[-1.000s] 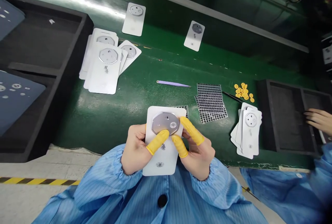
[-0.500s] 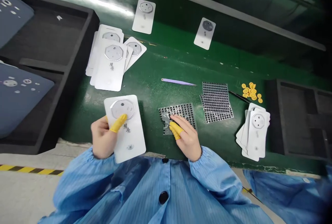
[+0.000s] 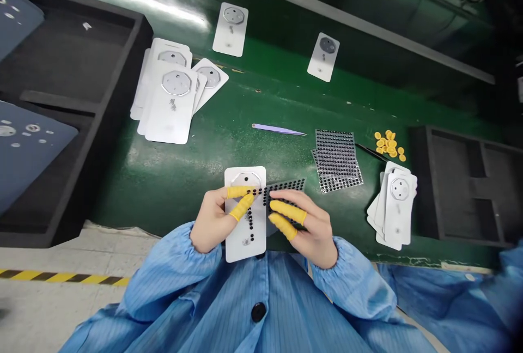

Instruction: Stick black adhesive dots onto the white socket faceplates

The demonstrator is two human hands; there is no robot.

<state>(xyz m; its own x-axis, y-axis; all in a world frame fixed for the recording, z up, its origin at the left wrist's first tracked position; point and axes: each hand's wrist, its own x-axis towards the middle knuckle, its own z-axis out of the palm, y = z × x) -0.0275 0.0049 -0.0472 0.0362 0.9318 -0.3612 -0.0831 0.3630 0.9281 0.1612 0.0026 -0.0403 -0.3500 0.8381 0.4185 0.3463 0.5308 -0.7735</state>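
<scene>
A clear sheet of black dots point(image 3: 291, 185) is raised between my hands, its left part lying over a white panel point(image 3: 235, 244) with a grey octagon at the top. My left hand point(image 3: 216, 214), with yellow finger cots on thumb and forefinger, pinches the sheet's left edge above the panel. On the other side, my right hand point(image 3: 312, 222) grips the same sheet, two of its fingers in yellow cots. The panel's lower end reaches over the table's front edge. My fingers hide part of the octagon and of the sheet.
Purple tweezers point(image 3: 278, 129), more dot sheets point(image 3: 337, 159), black tweezers point(image 3: 371, 152) and yellow finger cots point(image 3: 390, 143) lie ahead. White panels are stacked at left point(image 3: 169, 119) and right point(image 3: 398, 214); two lie farther back. Black trays point(image 3: 102, 119) flank the table. A blue sleeve point(image 3: 502, 277) shows at right.
My left hand has moved right and let go of the panel, which now stands upright in front of me. The dot sheet has been lifted from the table, both hands now on it.
</scene>
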